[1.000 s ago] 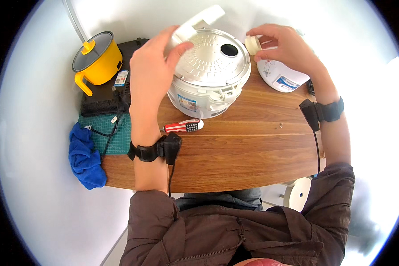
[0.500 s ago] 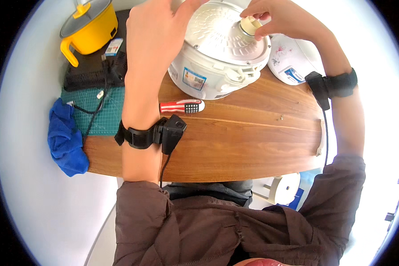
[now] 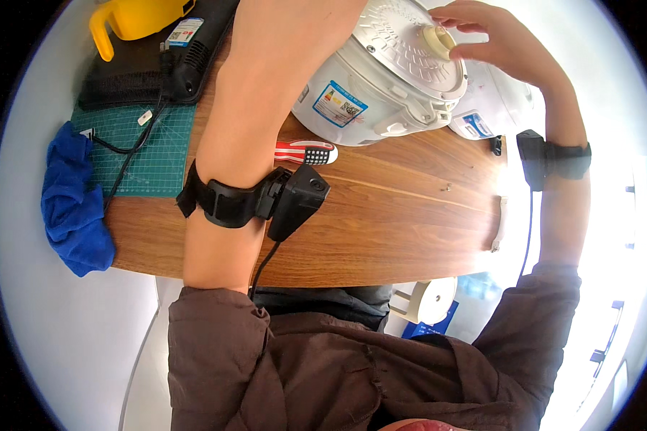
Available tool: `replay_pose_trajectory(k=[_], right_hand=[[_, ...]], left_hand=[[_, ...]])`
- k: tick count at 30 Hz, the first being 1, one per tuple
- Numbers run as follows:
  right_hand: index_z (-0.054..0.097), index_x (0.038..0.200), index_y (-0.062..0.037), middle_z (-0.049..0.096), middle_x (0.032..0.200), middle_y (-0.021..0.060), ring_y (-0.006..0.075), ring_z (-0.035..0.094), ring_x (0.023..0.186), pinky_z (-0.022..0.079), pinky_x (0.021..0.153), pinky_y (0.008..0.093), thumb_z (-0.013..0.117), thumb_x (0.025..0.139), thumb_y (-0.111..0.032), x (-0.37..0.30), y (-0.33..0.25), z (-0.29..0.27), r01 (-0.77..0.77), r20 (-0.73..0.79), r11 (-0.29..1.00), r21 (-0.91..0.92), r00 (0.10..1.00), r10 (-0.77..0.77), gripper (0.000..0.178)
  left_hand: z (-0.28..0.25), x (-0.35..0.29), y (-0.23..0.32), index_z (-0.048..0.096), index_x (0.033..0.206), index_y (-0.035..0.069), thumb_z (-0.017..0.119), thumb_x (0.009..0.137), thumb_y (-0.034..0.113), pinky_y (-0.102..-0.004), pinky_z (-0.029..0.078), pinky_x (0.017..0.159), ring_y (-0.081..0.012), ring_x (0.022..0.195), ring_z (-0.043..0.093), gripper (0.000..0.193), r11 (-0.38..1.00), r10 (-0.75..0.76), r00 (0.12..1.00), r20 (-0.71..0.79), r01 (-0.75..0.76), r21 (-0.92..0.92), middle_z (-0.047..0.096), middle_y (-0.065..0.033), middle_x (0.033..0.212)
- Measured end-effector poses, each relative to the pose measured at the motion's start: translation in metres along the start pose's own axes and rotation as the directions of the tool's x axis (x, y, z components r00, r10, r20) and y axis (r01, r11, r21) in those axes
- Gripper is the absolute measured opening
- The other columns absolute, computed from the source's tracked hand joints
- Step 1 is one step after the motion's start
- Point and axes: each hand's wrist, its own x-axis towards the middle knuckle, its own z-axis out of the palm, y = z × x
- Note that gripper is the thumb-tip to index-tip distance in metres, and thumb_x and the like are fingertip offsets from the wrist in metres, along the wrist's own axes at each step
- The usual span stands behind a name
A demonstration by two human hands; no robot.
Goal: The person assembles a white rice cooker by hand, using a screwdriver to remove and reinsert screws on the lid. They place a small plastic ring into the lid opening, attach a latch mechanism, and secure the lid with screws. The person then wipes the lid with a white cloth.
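A white round appliance that looks like a rice cooker stands at the far edge of the view, its slotted round plate facing up. Out of that plate rises a cream knob. My right hand reaches in from the right, thumb against the knob's side and fingers curled over its top. My left hand is beside the appliance's left side; its fingers lie beyond the upper edge, so what they touch is hidden. Beside my left forearm lies a red and white screwdriver handle.
A second white appliance stands at the right. To the left are a yellow pot, a black device with a cable, a green cutting mat and a blue cloth. Tiny metal pieces lie on the wooden table.
The view has shifted, putting the appliance higher and farther right. My left hand has moved largely out at the top. My right index finger sits a little farther from the knob.
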Motion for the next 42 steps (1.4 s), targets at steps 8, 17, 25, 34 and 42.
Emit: replay_pose_trajectory(k=[8,17,25,34,42], right_hand=[[0.079,0.113,-0.006,0.074,0.108,0.002,0.0159,0.069,0.098,0.054,0.091,0.0306,0.071,0.095,-0.009,-0.007,0.03,0.047,0.045,-0.307,0.998,0.045,0.951,-0.029,0.02],[0.078,0.109,-0.0032,0.074,0.102,0.0059,0.0212,0.069,0.09,0.053,0.086,0.0331,0.067,0.099,-0.013,-0.004,0.024,0.066,0.057,-0.405,0.994,-0.089,0.91,-0.089,0.018],[0.078,0.109,-0.0056,0.073,0.105,0.0052,0.0223,0.065,0.101,0.042,0.101,0.0376,0.064,0.098,-0.007,-0.007,0.028,0.065,0.128,-0.394,0.964,-0.232,0.894,-0.214,0.018],[0.078,0.116,-0.0108,0.072,0.122,0.0061,0.0227,0.06,0.125,0.029,0.118,0.0437,0.047,0.086,0.022,-0.023,0.032,0.086,0.057,-0.462,0.958,-0.28,0.867,-0.187,0.054],[0.076,0.119,-0.0118,0.07,0.127,0.005,0.0224,0.058,0.129,0.017,0.127,0.0536,0.048,0.081,0.023,-0.025,0.028,0.102,0.043,-0.544,0.986,-0.163,0.83,-0.126,0.059]], left_hand=[[0.001,0.002,-0.006,0.066,0.09,-0.005,0.07,0.097,0.031,-0.0494,0.05,0.067,-0.048,0.077,0.064,0.037,0.99,0.043,0.999,-0.011,-0.041,0.133,0.065,-0.0286,0.078],[0.001,0.002,0.0,0.07,0.1,-0.003,0.074,0.094,0.028,-0.0466,0.048,0.063,-0.0461,0.071,0.063,0.033,1.0,-0.024,1.0,-0.007,0.025,0.009,0.064,-0.0273,0.076],[0.007,0.0,0.001,0.07,0.103,-0.003,0.073,0.093,0.027,-0.045,0.047,0.062,-0.0442,0.069,0.063,0.032,0.999,0.039,0.998,-0.048,-0.038,0.02,0.062,-0.0278,0.075],[0.002,0.001,0.019,0.071,0.108,-0.002,0.073,0.094,0.026,-0.0444,0.049,0.064,-0.0442,0.074,0.066,0.031,0.995,-0.036,0.999,0.022,0.034,0.093,0.065,-0.0281,0.078],[0.008,-0.004,0.008,0.071,0.117,0.002,0.072,0.094,0.038,-0.0435,0.052,0.073,-0.0401,0.083,0.07,0.042,0.992,-0.017,1.0,0.016,0.014,0.122,0.07,-0.0265,0.089]])
